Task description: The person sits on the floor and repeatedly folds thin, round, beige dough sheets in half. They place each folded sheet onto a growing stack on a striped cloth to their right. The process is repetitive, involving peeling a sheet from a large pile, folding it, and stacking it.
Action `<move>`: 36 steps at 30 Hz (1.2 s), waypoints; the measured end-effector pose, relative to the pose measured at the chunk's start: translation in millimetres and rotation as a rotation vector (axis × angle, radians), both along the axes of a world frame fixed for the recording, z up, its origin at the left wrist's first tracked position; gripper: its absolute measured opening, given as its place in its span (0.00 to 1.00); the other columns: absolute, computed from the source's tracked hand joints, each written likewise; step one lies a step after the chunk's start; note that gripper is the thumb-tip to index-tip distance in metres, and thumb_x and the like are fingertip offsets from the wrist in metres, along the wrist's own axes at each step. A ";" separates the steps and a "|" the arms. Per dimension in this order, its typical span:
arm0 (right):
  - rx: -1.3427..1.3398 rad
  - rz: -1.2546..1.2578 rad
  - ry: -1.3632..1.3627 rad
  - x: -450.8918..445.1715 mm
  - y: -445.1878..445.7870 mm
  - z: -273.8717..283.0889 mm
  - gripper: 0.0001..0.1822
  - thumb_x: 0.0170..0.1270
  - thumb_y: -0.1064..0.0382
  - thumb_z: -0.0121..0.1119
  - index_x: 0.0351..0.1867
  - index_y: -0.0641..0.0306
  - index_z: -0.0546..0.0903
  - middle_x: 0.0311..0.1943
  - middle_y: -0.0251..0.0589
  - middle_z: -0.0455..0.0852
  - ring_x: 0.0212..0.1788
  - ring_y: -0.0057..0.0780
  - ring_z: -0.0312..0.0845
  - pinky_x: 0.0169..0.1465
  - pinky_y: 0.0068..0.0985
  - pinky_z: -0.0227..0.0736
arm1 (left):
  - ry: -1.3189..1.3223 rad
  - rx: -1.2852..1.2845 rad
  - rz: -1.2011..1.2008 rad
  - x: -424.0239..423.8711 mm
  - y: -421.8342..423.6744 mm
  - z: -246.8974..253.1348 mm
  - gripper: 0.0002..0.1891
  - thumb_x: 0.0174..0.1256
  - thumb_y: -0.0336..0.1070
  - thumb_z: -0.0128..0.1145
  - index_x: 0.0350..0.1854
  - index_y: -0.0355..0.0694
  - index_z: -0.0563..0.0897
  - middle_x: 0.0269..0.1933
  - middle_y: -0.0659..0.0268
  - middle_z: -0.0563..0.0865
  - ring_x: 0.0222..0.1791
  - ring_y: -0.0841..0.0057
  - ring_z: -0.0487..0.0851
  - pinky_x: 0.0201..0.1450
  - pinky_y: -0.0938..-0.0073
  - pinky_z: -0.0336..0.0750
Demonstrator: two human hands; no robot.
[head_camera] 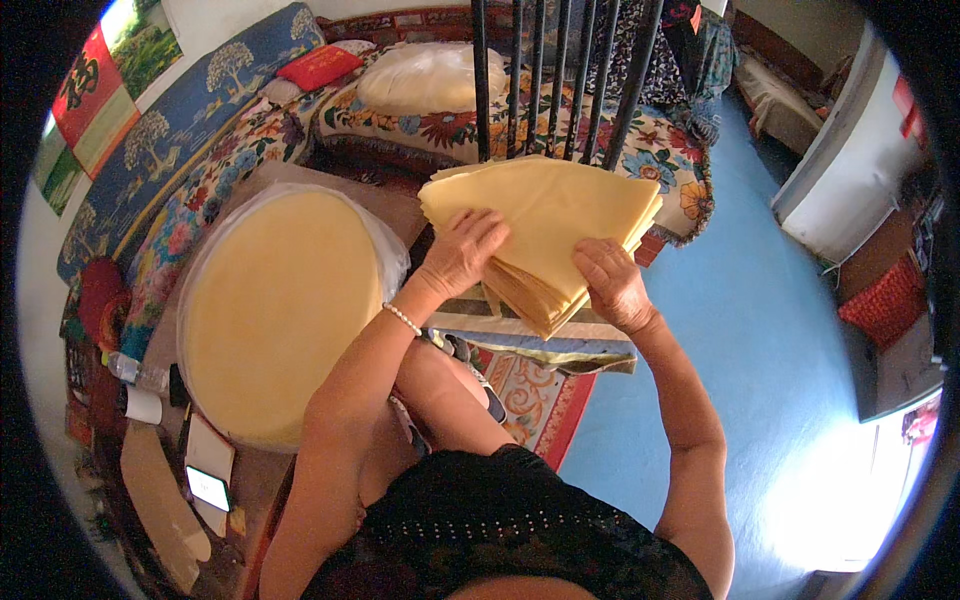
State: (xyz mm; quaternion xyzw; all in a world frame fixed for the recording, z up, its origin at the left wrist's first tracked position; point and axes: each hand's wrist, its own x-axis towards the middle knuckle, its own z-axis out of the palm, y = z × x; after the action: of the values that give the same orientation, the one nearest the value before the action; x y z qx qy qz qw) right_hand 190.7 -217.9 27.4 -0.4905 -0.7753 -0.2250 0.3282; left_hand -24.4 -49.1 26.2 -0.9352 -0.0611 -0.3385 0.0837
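A thick stack of thin yellow sheets (555, 202), folded into a wedge, is between my hands, above a cloth-covered seat. The sheets look like thin pancakes. Its layered edges narrow to a point facing me. My left hand (466, 251) grips the left side, fingers lying over the top. On the right edge, near the point, my right hand (613, 281) has hold of the layers; its thumb is hard to make out. To my left lies a large round pile of flat yellow sheets (281, 315), with clear plastic wrap (390, 255) around its rim.
Black upright bars (551, 82) rise just behind the folded stack. Striped cloth (600, 349) hangs below it, over a patterned rug (525, 390). A plastic-wrapped bundle (431, 79) lies on the floral sofa. A lit phone (208, 488) and a white cup (142, 405) are at lower left.
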 end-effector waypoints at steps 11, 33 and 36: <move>-0.112 -0.088 -0.094 22.4 4.8 5.9 0.29 0.37 0.69 0.60 0.49 0.60 0.74 0.48 0.43 0.78 0.52 0.41 0.73 0.57 0.41 0.66 | 0.044 -0.043 0.163 -7.8 27.3 -6.0 0.31 0.39 0.27 0.63 0.55 0.38 0.73 0.56 0.57 0.76 0.58 0.61 0.72 0.63 0.61 0.61; -0.143 -0.539 -0.254 88.4 20.8 6.2 0.24 0.48 0.70 0.55 0.51 0.54 0.74 0.32 0.42 0.72 0.39 0.43 0.70 0.43 0.40 0.65 | -0.101 -0.016 0.020 -5.4 50.0 2.1 0.19 0.43 0.26 0.60 0.43 0.44 0.79 0.46 0.68 0.79 0.50 0.70 0.75 0.60 0.61 0.59; -0.117 -0.579 -0.260 83.3 20.4 7.3 0.22 0.50 0.70 0.53 0.50 0.56 0.74 0.31 0.41 0.71 0.38 0.42 0.70 0.44 0.39 0.64 | -0.098 -0.030 0.010 -4.5 49.5 1.6 0.18 0.45 0.26 0.58 0.42 0.43 0.79 0.45 0.66 0.78 0.51 0.70 0.75 0.58 0.63 0.62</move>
State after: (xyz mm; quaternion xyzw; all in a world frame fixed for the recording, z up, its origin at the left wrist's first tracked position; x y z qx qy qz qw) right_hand 274.0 -197.5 34.6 -0.6758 -0.6505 -0.3250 0.1200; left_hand -28.9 0.5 27.8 -0.9184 -0.0747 -0.3824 0.0683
